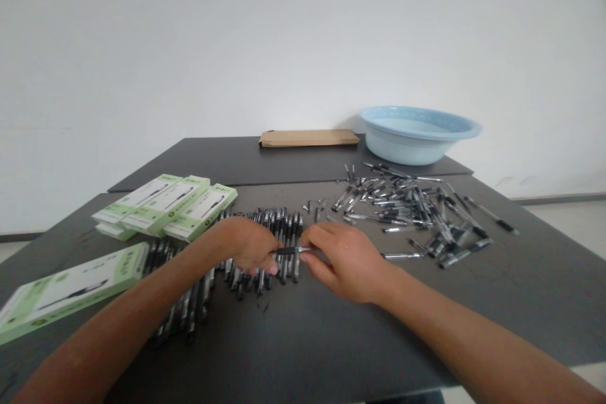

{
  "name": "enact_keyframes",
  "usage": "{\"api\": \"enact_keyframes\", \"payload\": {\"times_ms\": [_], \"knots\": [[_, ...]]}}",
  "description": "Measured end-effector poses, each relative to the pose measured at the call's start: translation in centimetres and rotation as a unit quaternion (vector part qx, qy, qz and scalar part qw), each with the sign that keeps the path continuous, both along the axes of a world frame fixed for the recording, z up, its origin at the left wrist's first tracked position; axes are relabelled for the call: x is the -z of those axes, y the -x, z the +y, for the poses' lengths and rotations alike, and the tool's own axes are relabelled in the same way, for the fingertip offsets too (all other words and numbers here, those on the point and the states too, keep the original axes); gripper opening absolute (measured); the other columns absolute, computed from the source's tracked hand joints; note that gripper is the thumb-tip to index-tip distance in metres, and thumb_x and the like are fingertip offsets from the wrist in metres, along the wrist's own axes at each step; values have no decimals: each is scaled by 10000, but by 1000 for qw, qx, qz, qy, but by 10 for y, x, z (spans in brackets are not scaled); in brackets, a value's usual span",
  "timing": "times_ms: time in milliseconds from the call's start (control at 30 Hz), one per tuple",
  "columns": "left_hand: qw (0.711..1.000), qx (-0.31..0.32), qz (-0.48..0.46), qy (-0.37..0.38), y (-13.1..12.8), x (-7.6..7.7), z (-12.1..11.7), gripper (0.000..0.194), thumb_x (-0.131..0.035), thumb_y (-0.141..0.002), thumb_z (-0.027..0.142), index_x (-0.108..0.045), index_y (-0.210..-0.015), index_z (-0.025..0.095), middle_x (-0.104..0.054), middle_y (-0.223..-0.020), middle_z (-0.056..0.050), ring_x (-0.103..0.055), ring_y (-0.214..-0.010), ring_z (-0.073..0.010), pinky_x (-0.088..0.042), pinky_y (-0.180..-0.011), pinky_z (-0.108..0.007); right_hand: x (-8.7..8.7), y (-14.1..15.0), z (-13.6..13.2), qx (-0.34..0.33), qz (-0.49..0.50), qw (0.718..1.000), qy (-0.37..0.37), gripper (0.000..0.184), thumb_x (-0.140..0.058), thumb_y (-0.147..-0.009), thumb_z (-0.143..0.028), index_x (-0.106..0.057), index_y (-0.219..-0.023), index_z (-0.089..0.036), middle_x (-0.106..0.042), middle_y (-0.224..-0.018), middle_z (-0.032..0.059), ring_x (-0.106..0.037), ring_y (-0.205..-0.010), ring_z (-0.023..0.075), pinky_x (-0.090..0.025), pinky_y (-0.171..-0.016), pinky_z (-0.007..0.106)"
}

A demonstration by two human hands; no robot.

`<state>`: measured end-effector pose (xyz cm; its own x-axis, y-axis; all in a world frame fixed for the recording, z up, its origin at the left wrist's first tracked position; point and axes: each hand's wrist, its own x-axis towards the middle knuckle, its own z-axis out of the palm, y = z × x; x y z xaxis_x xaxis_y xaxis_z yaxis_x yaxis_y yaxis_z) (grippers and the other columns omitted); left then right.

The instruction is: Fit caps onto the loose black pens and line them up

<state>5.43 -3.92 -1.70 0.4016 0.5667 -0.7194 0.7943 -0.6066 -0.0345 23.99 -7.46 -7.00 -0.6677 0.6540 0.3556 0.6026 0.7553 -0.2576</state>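
Note:
Between my two hands lies a pen (288,251) with a dark grip, held level above a row of pens. My left hand (253,246) pinches its left end, and my right hand (341,259) pinches the right end between thumb and fingers. Beneath and behind them, the row of black and clear pens (288,227) lies side by side on the dark table (293,341). More lined-up pens (187,312) show under my left forearm, partly hidden by it. A loose heap of pens and pen parts (402,202) spreads to the right of my right hand.
Several green and white pen boxes (165,202) are stacked at the left, and another box (73,290) lies nearer the left edge. A light blue basin (407,146) stands at the back right, beside a flat brown cardboard piece (308,137). A white wall rises behind.

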Motion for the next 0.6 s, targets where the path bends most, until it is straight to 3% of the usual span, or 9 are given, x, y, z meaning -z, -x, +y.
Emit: {"api": "enact_keyframes", "payload": {"times_ms": [600], "knots": [[1000,8,5,-17,0,-1,-1,318,-477,-863,319,-625,-1107,180,-729,-807,-71,-636,-713,-204,-397,-543,-254,-1,0,-1,1,4,1000,5,137,-461,-876,-312,-503,-917,-188,-614,-836,41,-533,-764,178,-346,-668,278]]}}
